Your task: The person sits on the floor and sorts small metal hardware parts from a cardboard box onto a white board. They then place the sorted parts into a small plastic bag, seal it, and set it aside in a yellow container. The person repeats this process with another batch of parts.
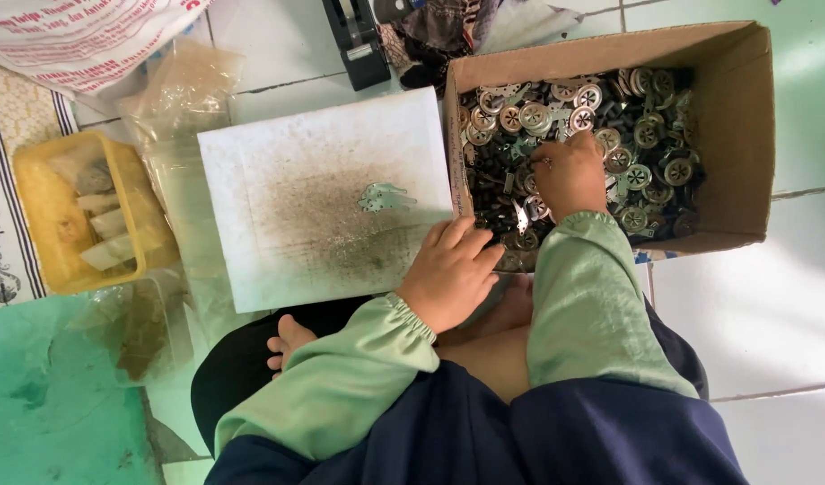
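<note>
1. Both hands work low over the tiled floor (772, 296): the left hand (448, 269) rests palm-down, fingers loosely curled and holding nothing visible, on the near right corner of the white board (278, 171).
2. Right hand (570, 175) is sunk into the cardboard box (745, 126), fingers bent down among the round metal discs (646, 135); whether they pinch a piece cannot be told.
3. Left of everything stands a yellow plastic tub (35, 211) with pale pieces, then crumpled clear plastic bags (175, 99).
4. On the dust-stained board lies a small stack of flat metal brackets (384, 198), just above the left hand, which is nearer to it; its long axis runs roughly left-right.
5. Between bracket stack and right hand stands only the box's left wall; a black tape dispenser (359, 40) sits beyond the board.
</note>
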